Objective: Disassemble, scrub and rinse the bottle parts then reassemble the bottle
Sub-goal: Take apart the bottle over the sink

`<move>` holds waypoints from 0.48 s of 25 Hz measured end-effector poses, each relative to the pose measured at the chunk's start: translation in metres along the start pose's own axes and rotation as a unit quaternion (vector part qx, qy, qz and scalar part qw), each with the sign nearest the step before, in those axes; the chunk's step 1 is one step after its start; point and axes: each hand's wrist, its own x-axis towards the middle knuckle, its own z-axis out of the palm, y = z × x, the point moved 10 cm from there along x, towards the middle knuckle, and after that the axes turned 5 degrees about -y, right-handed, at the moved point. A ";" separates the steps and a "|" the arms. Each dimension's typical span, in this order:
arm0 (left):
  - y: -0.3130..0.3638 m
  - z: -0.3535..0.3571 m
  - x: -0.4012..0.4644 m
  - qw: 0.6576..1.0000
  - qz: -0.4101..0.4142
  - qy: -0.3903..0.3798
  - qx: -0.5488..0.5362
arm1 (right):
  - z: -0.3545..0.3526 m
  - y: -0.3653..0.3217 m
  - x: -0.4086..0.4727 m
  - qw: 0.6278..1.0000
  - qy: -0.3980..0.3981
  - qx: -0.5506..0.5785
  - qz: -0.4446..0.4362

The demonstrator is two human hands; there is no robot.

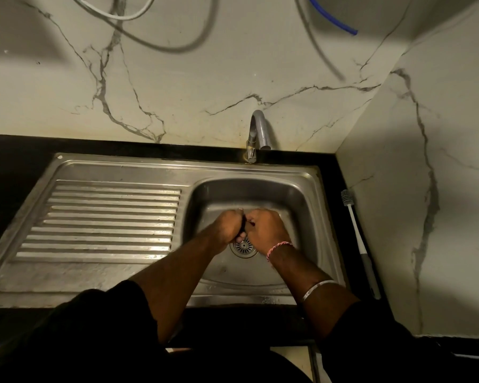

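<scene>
Over the sink basin point(260, 189), both hands meet knuckle to knuckle, just above the round drain strainer point(244, 246). Between them sits a small dark part point(243, 226), presumably a piece of the bottle, though so little of it shows that its shape cannot be told. The left hand point(228, 226) curls its fingers round the part from one side, and the right hand point(266, 229) curls round it from the other, so both are grasping it; the two hands touch each other along the part. A pink-and-white thread band point(278, 248) circles the right wrist, and further up that forearm there is a silver bangle point(317, 289). Dark sleeves cover both upper arms.

Left of the hands stretches the ribbed steel drainboard point(103, 219), part of the same sink unit. Beyond the hands, at the back rim, stands a curved metal tap point(256, 136) with its spout pointing down toward the basin. Right of the right hand, well apart from it, a white-handled bottle brush point(356, 230) with a grey grip lies on the black desk point(371, 261), bristles away from the person, close to the marble-patterned side wall point(426, 189). Loose hoses, white, grey and blue, hang on the back wall far beyond the hands.
</scene>
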 end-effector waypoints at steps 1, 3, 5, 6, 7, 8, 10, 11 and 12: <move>-0.001 0.000 0.001 1.000 -0.006 0.000 -0.007 | 0.002 -0.004 0.000 1.000 -0.016 0.000 -0.023; 0.002 0.003 0.001 1.000 -0.006 -0.003 -0.026 | 0.000 -0.001 0.001 1.000 -0.017 0.003 -0.025; 0.009 0.006 -0.001 0.999 0.001 0.003 -0.035 | -0.004 0.008 0.004 0.999 0.024 0.008 0.019; 0.011 0.005 -0.001 0.999 0.000 0.012 -0.030 | -0.005 0.011 0.003 0.998 0.041 0.019 0.043; 0.013 0.004 0.000 1.000 -0.003 0.017 -0.021 | -0.004 0.012 0.002 0.997 0.050 0.036 0.055; 0.013 0.003 0.001 1.000 -0.008 0.015 -0.015 | -0.003 0.011 0.001 0.996 0.054 0.055 0.054; 0.009 -0.001 0.004 1.000 -0.018 0.014 -0.022 | -0.003 0.012 0.002 0.993 0.052 0.099 0.032; 0.007 -0.003 0.005 0.999 -0.020 0.019 -0.032 | -0.004 0.013 0.003 0.992 0.048 0.113 0.018; 0.006 -0.004 0.005 0.999 -0.021 0.024 -0.042 | -0.004 0.013 0.003 0.992 0.038 0.117 0.008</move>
